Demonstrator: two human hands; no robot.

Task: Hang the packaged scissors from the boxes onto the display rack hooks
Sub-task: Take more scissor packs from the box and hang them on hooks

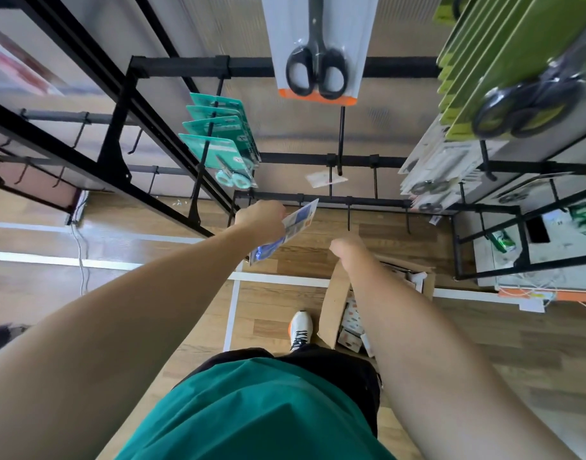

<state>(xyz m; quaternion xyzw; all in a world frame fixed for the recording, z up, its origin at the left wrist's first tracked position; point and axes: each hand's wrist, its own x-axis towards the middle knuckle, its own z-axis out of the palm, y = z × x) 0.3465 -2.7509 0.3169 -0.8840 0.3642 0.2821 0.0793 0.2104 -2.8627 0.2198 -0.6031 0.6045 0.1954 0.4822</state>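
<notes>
Left hand (263,219) grips blue scissors pack (286,229) by its edge, card top toward bottom-row hooks (348,214). Right hand (346,249) over open box (334,303), likely loosely curled, empty.

Below us we see a white sneaker (301,328) on the wooden floor (517,343), white tape lines (232,310) crossing it.

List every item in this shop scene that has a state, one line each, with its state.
left hand: gripping blue scissors pack, raised near the rack
right hand: holding nothing, over the box
cardboard box: open, packs inside
teal packs: hung on a hook
lower hook: bare
</notes>
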